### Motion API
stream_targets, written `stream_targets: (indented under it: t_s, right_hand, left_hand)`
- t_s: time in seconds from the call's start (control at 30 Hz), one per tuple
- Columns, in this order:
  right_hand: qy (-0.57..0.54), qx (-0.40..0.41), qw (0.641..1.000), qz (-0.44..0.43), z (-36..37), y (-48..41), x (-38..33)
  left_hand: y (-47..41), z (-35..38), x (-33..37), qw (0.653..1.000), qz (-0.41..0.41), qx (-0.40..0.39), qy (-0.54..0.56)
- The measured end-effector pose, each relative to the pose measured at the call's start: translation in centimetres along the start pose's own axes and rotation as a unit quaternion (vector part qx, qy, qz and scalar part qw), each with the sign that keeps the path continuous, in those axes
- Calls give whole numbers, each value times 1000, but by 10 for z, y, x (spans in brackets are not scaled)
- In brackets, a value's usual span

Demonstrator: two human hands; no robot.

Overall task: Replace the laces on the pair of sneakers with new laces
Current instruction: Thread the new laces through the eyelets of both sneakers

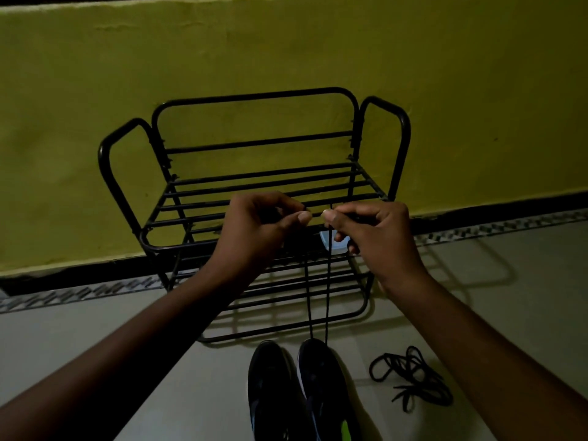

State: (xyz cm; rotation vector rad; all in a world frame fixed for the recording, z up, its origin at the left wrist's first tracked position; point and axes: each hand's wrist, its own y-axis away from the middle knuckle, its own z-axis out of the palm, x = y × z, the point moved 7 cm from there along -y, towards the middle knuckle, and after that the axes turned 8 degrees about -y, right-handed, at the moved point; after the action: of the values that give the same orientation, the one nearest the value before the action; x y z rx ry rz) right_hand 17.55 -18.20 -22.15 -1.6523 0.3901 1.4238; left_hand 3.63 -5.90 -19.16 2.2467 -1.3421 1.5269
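**Yellow wall [95, 90], dim corner, lacing underway**

Pale floor [63, 345], black rack [254, 97] against the wall. Sneakers [270, 386] side by side in front of it, toes toward the rack, lengthwise away from the body. Left hand [257, 230] and right hand [375, 230] each pinching an end of the lace [328, 297], stretched taut up from the right sneaker [321, 383], probably to even the lengths. Loose lace [410, 377] heaped nearby.
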Motion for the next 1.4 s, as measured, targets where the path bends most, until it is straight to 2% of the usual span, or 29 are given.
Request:
stream_targets:
  t_s: [0.23,0.33,0.43,0.5,0.63,0.73,0.83,0.93,1.0,1.07,1.13,1.27,1.4]
  right_hand:
    - [-1,-2,1000,-13,-2,-3,-2]
    - [8,-9,1000,-13,-3,-3,-2]
    - [-20,-25,997,74,-7,2,20]
    - [12,-37,992,122,-13,6,42]
    - [167,-103,964,177,-23,27,108]
    - [251,-151,929,226,-28,53,160]
    - [303,-200,892,270,-30,81,214]
    - [333,-289,846,300,-25,113,267]
    - [343,-355,815,302,-21,132,291]
    - [342,-402,795,299,-18,147,309]
    - [349,-400,801,277,-18,152,316]
    - [360,-345,843,203,-19,143,313]
    - [387,-320,844,190,-27,131,305]
  left_hand:
    - [-1,2,2,1000,6,0,16]
    - [-1,4,-1,999,-6,-23,36]
    - [5,11,-20,989,-68,-55,119]
    - [10,18,-39,978,-115,-68,159]
    - [31,49,-102,980,-157,-111,52]
    - [52,82,-153,964,-152,-198,-89]
    - [82,121,-197,916,-122,-311,-221]
    - [115,164,-224,873,-75,-402,-267]
    - [136,187,-242,835,-78,-454,-299]
    - [151,203,-254,804,-60,-476,-351]
    - [159,214,-256,800,-23,-465,-378]
    - [157,217,-257,827,-10,-416,-378]
    - [162,215,-238,820,71,-383,-419]
